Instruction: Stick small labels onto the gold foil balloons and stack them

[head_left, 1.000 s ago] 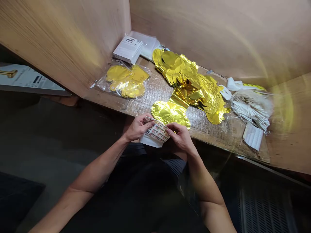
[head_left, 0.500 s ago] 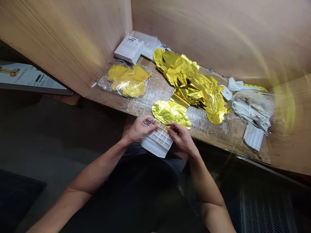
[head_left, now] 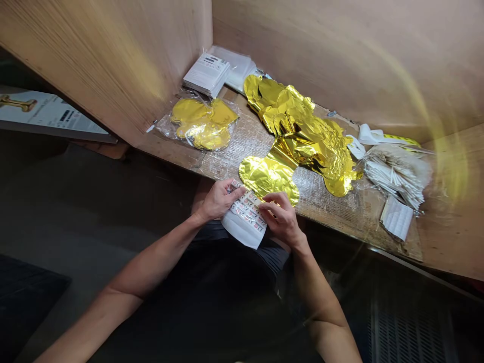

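A white sticker sheet (head_left: 245,222) with rows of small CE-marked labels is held over my lap, at the table's front edge. My left hand (head_left: 219,201) grips its upper left part, thumb on top. At its right edge, my right hand (head_left: 282,217) has curled fingers with thumb and forefinger pinched together by the labels; whether a single label is between them is too small to see. Just beyond lies a flat gold foil balloon (head_left: 268,179), bone-shaped with rounded lobes, its near end close to both hands. It joins a heap of gold foil balloons (head_left: 302,123).
On the table (head_left: 249,128), a clear bag of folded gold foil (head_left: 206,123) lies left, before a stack of printed cards (head_left: 206,73) and clear sleeves (head_left: 238,68). At right are a bag of white straws (head_left: 395,174), white ribbon (head_left: 369,134) and a folded white sheet (head_left: 396,218). Wooden panels enclose the table.
My right fingers have drawn closer together at the sheet's right edge, and the sheet has tilted slightly. The view has shifted a little; the balloons lie as before.
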A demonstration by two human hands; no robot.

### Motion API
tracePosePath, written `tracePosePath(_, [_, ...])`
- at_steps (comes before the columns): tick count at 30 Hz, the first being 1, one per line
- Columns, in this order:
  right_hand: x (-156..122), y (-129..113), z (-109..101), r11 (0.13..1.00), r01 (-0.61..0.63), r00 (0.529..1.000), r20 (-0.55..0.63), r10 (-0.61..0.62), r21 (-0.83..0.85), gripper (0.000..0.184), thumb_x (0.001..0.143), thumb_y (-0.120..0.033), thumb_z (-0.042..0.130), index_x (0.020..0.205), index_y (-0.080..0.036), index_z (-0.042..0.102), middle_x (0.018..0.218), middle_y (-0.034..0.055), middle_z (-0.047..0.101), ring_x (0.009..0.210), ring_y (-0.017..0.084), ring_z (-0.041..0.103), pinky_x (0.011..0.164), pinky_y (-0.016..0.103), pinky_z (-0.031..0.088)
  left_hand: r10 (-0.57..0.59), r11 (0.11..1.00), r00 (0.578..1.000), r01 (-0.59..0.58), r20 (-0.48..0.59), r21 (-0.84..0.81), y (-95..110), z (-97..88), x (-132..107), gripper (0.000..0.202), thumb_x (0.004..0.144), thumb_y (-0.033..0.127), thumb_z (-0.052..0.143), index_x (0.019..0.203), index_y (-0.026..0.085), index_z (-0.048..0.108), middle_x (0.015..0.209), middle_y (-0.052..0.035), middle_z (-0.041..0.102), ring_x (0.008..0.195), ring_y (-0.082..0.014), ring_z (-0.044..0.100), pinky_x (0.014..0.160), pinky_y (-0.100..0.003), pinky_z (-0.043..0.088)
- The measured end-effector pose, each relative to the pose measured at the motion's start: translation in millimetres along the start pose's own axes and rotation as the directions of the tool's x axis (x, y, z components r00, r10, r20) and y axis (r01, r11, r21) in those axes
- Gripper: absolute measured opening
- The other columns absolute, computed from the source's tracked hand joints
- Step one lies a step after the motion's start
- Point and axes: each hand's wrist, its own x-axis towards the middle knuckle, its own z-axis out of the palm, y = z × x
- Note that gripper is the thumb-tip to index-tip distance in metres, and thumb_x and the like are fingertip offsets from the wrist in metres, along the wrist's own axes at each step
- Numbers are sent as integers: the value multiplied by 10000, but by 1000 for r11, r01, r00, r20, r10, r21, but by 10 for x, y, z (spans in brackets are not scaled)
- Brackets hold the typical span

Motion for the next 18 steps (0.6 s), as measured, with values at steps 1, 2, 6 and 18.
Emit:
tracePosePath(1, [29, 4, -43, 997, -60, 998, -23, 61, 45, 87, 1005, -286, 650, 984, -276, 734, 1030, 82, 710, 955, 251, 663, 846, 437, 560, 18, 999, 1000, -19, 18, 41, -3, -11, -2, 410, 930, 557, 714, 809, 174, 636, 706, -7, 675, 614, -160, 624, 537, -247, 463])
tracePosePath(2, [69, 23, -86, 989, -118, 991, -47, 123, 87, 94, 1008, -307, 645, 972, -269, 723, 990, 74, 705, 924, 247, 661, 834, 431, 551, 46, 995, 998, -50, 51, 90, -11, -20, -3, 383, 942, 539, 704, 824, 177, 659, 743, -18, 709, 668, -181, 667, 587, -262, 506])
tracePosePath(6, [304, 217, -170, 982, -185, 983, 22, 184, 22, 142, 1013, -333, 628, 926, -250, 703, 900, 47, 707, 882, 235, 641, 861, 408, 483, 245, 921, 927, -314, 285, 231, -90, -3, 17, 218, 987, 402, 664, 941, 201, 735, 1324, -113, 757, 1161, -281, 732, 989, -370, 572])
tracePosePath(18, [281, 551, 45, 822, -124, 981, 57, 187, -555, 259, 1053, -438, 585, 1138, -206, 660, 1053, 110, 654, 1014, 281, 557, 907, 403, 349, 283, 826, 880, -425, 381, 370, -291, 26, 122, 138, 1007, 317, 641, 944, 224, 721, 1553, -83, 623, 1205, -258, 735, 1024, -353, 568])
